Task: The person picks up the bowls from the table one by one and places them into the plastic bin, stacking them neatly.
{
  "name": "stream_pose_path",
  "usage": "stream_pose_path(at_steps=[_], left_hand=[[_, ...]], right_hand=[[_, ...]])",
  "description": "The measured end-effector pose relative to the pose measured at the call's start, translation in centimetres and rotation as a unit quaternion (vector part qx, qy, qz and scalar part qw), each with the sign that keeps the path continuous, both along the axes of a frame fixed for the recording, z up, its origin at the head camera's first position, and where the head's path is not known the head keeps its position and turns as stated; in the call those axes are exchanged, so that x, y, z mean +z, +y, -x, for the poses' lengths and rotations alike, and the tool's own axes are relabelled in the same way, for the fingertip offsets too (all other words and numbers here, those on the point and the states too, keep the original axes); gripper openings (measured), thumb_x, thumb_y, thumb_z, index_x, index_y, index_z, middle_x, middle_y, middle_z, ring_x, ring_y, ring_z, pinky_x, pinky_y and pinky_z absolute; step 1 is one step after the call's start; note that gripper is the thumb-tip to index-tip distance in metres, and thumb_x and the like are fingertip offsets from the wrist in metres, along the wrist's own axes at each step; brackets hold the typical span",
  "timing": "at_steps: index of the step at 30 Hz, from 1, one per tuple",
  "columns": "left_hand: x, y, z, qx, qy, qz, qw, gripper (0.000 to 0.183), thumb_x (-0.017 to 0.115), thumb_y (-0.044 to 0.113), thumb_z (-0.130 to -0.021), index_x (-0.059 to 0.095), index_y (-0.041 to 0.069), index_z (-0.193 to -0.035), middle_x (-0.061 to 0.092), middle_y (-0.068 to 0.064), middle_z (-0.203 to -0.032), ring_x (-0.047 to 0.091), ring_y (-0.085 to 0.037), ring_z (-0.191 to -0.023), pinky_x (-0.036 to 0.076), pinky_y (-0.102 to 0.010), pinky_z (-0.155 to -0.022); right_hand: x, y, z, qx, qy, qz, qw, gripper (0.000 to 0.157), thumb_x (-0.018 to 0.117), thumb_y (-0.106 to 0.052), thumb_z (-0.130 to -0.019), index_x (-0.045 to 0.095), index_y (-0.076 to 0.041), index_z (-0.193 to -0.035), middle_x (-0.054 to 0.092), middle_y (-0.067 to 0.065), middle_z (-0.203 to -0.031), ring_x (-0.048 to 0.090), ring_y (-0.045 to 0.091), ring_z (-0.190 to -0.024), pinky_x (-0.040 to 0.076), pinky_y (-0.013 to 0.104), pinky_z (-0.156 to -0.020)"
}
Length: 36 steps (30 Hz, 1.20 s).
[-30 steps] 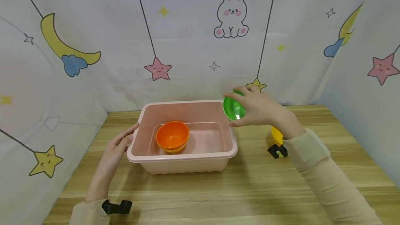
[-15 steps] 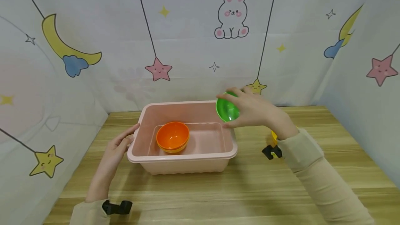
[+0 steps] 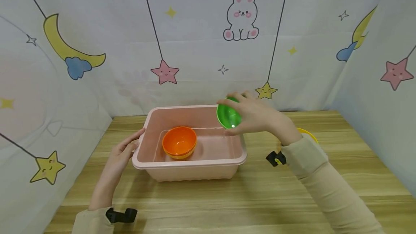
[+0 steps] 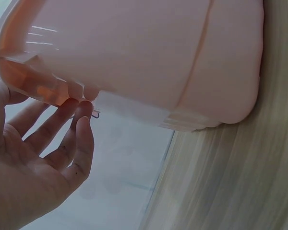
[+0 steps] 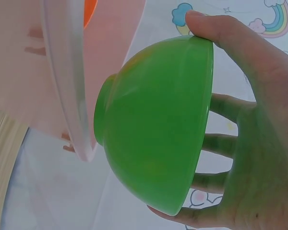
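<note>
A pink plastic tub (image 3: 191, 173) stands on the wooden table. Inside, toward its left, an orange bowl (image 3: 180, 141) is nested in a lighter yellow-orange one (image 3: 182, 156). My left hand (image 3: 113, 161) holds the tub's left rim; the left wrist view shows curled fingers (image 4: 84, 143) up against the rim's underside. Over the tub's back right part, my right hand (image 3: 256, 116) grips a green bowl (image 3: 227, 115) by its rim. That bowl is tilted, its opening toward the palm; in the right wrist view its foot is close to the tub's rim (image 5: 69, 96).
Partly hidden behind the right sleeve, a yellow bowl (image 3: 308, 133) rests on the table (image 3: 208, 205) right of the tub. Black wrist mounts (image 3: 121, 215) sit on both arms. A white patterned curtain (image 3: 195, 39) hangs behind and at both sides.
My right hand has carried the green bowl leftward, from beside the tub's right rim to over its inside. More of the yellow bowl's far rim shows. The left hand and tub have stayed put.
</note>
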<state>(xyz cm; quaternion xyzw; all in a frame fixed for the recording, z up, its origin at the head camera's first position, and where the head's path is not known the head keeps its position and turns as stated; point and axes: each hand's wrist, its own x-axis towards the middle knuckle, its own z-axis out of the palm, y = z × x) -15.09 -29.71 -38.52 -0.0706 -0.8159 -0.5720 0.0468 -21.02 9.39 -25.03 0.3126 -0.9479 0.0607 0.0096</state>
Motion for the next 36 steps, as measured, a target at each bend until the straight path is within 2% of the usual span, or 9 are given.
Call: stream_pose_path(at_steps=[10, 20, 26, 36], left_hand=[[0.1, 0.2, 0.1, 0.004, -0.014, 0.007, 0.9999, 0.047, 0.042, 0.038, -0.103, 0.042, 0.022, -0.147, 0.044, 0.012, -0.147, 0.048, 0.013, -0.115, 0.045, -0.01, -0.087], [-0.1, 0.2, 0.2, -0.005, 0.005, 0.005, 1.0, 0.047, 0.042, 0.035, -0.103, 0.042, 0.019, -0.147, 0.045, 0.014, -0.146, 0.049, 0.01, -0.115, 0.047, -0.011, -0.086], [0.0, 0.2, 0.0, -0.002, -0.004, 0.005, 1.0, 0.047, 0.042, 0.037, -0.103, 0.042, 0.02, -0.147, 0.044, 0.015, -0.145, 0.049, 0.01, -0.116, 0.047, -0.012, -0.086], [0.0, 0.0, -0.1, -0.004, 0.008, 0.003, 1.0, 0.047, 0.042, 0.035, -0.103, 0.042, 0.018, -0.147, 0.046, 0.018, -0.143, 0.05, 0.009, -0.116, 0.047, -0.011, -0.086]], right_hand=[[0.5, -1.1, 0.0, 0.008, -0.013, 0.002, 1.0, 0.082, 0.071, -0.06, -0.074, 0.039, -0.035, -0.145, 0.033, 0.006, -0.152, 0.037, 0.033, -0.129, 0.048, 0.051, -0.091], [0.7, -2.4, 0.2, 0.015, -0.005, -0.029, 0.999, 0.083, 0.068, -0.065, -0.074, 0.036, -0.038, -0.146, 0.034, 0.002, -0.151, 0.039, 0.03, -0.128, 0.046, 0.053, -0.094], [0.5, -3.3, 0.5, 0.033, -0.017, -0.019, 0.999, 0.083, 0.068, -0.066, -0.073, 0.036, -0.04, -0.145, 0.034, 0.001, -0.15, 0.041, 0.029, -0.125, 0.051, 0.047, -0.088], [0.5, -4.9, 1.4, 0.06, -0.033, -0.002, 0.998, 0.085, 0.07, -0.065, -0.072, 0.036, -0.04, -0.145, 0.034, 0.002, -0.151, 0.039, 0.03, -0.13, 0.049, 0.048, -0.094]])
